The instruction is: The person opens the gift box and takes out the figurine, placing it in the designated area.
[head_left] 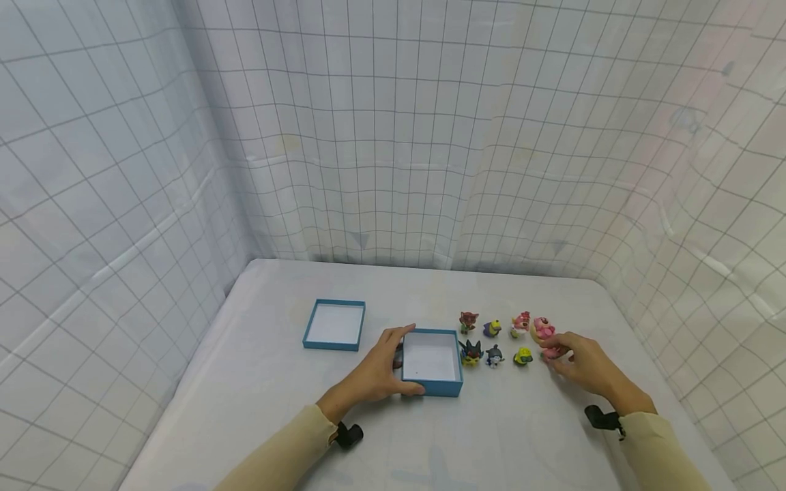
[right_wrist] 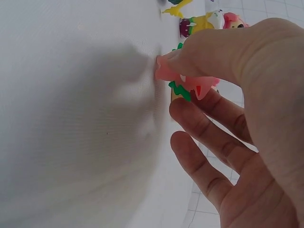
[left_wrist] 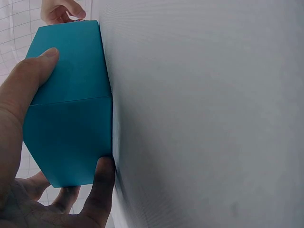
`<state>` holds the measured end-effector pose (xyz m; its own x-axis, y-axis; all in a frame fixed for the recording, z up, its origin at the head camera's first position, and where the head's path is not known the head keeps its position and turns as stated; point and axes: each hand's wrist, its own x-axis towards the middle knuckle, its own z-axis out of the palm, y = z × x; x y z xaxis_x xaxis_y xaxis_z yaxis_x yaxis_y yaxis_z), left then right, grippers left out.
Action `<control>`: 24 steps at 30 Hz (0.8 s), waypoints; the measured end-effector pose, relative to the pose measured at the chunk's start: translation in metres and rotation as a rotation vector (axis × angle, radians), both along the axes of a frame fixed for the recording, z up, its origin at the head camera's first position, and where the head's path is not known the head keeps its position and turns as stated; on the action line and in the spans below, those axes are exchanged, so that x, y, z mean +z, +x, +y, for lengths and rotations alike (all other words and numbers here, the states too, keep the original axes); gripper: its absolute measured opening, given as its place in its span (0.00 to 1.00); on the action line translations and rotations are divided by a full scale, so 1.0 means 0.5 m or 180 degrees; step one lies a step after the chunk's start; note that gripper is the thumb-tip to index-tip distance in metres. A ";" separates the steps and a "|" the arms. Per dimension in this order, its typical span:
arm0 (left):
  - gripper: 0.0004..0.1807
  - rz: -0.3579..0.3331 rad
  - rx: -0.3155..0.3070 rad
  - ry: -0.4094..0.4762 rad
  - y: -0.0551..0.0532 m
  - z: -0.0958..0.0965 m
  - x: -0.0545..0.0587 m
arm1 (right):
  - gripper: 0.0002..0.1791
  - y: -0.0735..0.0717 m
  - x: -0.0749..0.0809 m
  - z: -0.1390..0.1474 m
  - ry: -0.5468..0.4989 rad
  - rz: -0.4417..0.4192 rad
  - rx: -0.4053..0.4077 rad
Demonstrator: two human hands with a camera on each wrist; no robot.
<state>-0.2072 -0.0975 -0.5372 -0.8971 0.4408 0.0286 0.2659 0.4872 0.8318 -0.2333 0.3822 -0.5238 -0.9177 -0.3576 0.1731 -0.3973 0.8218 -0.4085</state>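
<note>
A blue open-topped box (head_left: 441,389) with a white inside stands upright on the table. My left hand (head_left: 371,372) spans its left side, thumb on the near wall and fingers at the left and far sides. In the left wrist view the thumb (left_wrist: 40,71) presses the teal wall. At the right, my right hand (head_left: 583,363) pinches a small pink figurine (right_wrist: 168,70) with bits of green, between thumb and fingers. It is at the table surface, partly hidden by the fingers. Just beyond it sits another pink figurine (head_left: 543,328).
A shallow blue-rimmed tray or lid (head_left: 331,346) lies at the back left. Several figurines stand between box and right hand, among them a dark-eared one (head_left: 471,352), a grey one (head_left: 494,355), a yellow-green one (head_left: 523,356) and a brown one (head_left: 468,321). Gridded white curtains (head_left: 393,136) surround the table.
</note>
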 end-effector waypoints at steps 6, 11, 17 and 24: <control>0.69 -0.0016 0.0001 -0.0007 -0.002 0.000 -0.002 | 0.17 0.000 0.001 0.001 0.0020 0.0002 -0.0003; 0.69 -0.0023 -0.0002 0.0003 -0.002 0.000 -0.003 | 0.18 0.001 0.002 0.002 0.0068 0.0043 0.0013; 0.69 -0.0022 -0.0005 0.0007 -0.001 0.001 0.000 | 0.19 0.007 0.004 -0.001 0.0141 0.0058 -0.0054; 0.70 -0.0043 0.0013 0.0002 0.002 0.001 0.005 | 0.22 0.017 0.017 -0.008 0.0116 0.0203 -0.0150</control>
